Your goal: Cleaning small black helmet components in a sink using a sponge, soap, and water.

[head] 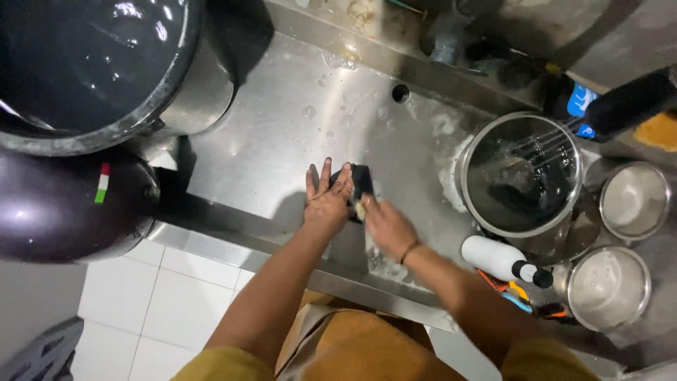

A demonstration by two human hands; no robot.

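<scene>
Hands meet over a small black flat object (362, 181) that lies on the wet stainless steel sink counter (282, 120), near its front edge. The left hand (327, 202) presses on the left part of this object with the fingers straight and a little spread, palm down. The right hand (386, 227) is just beside it, touching the object's lower right side; its fingers are curled together around something small and pale, which is too blurred to tell. A thin band is on the right wrist. White foam lies on the counter around and under the right hand.

To the right stands a round steel pot (522, 173) with a wire whisk with black handle (599, 113) leaning inside. Near it are two small steel bowls (635, 201) (608, 288), and a white plastic bottle with black cap (502, 259) lies on its side, close to the right forearm. At the upper left a large steel pot filled with dark water (99, 67) stands, and below it a dark purple round vessel (67, 208).
</scene>
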